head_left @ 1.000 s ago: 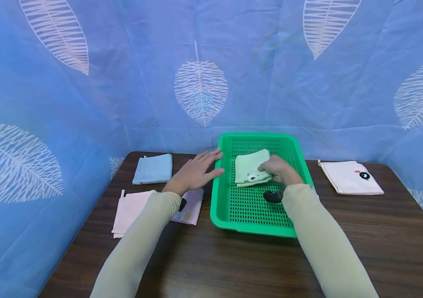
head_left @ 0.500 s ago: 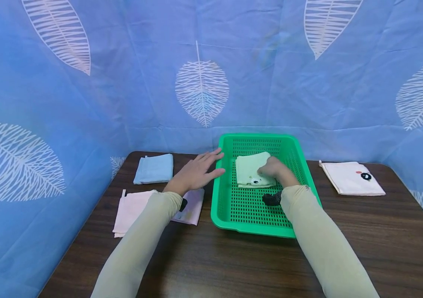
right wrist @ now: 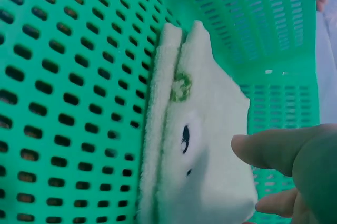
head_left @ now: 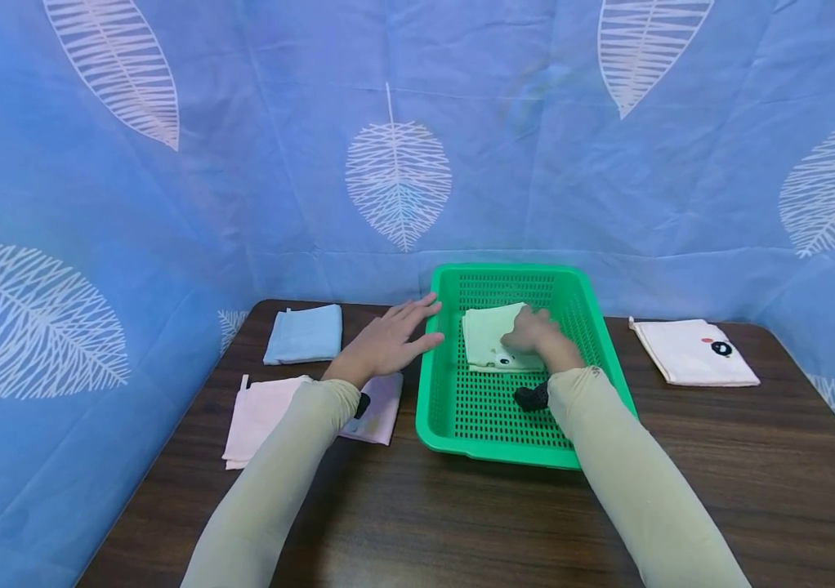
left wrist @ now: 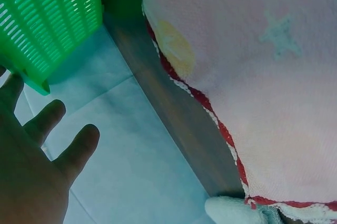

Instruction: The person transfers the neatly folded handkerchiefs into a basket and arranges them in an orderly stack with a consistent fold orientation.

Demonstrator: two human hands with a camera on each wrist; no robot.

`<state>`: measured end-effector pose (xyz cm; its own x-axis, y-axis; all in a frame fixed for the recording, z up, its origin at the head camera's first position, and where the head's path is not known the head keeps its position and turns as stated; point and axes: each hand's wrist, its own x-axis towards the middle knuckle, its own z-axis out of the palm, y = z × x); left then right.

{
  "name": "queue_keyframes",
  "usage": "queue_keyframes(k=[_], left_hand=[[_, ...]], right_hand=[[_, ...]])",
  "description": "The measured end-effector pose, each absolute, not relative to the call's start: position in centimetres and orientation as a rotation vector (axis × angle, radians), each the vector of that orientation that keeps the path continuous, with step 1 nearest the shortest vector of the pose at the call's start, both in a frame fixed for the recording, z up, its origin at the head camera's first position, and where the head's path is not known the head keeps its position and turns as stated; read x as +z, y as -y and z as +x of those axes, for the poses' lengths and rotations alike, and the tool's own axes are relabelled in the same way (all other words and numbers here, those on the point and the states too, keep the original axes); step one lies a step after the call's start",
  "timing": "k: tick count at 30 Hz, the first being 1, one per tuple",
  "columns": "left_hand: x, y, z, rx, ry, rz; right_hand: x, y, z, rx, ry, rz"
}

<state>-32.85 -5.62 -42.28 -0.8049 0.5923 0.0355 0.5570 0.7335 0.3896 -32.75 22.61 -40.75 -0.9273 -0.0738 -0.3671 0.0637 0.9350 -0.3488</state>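
Note:
A folded light green towel [head_left: 487, 335] with an embroidered face lies flat in the green plastic basket [head_left: 516, 449]. Over its right side is my right hand [head_left: 535, 333]. The right wrist view has the thumb [right wrist: 263, 150] stretched out above the cloth, not pinching it; whether the other fingers touch the towel is hidden. My left hand [head_left: 382, 341] is spread at the basket's left rim, fingertips at the edge. Beneath the left wrist is a folded pinkish-purple towel [head_left: 381, 412]; in the left wrist view a pink towel [left wrist: 263, 103] shows a red-and-white stitched edge.
On the dark wooden table [head_left: 417, 523], a blue folded towel [head_left: 305, 333] and a pink folded towel [head_left: 259, 420] lie at the left. A white folded towel [head_left: 697, 351] lies right of the basket. A blue leaf-print curtain [head_left: 491, 180] hangs behind.
The light green towel has been laid flat on the basket floor and let go. My right hand has shifted slightly left over it. The left hand stays at the rim.

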Motion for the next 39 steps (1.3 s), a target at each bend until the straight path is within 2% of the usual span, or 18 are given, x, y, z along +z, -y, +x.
queue_keyframes(k=[15, 39], left_hand=[[-42.6, 5.2, -32.6, 0.599, -2.835, 0.914], [-42.0, 5.4, -32.9, 0.596, -2.819, 0.913]], right_hand=[[-38.3, -20.2, -30.8, -0.502, -2.798, -0.019], [-34.6, -22.0, -30.6, -0.333, -2.939, -0.17]])
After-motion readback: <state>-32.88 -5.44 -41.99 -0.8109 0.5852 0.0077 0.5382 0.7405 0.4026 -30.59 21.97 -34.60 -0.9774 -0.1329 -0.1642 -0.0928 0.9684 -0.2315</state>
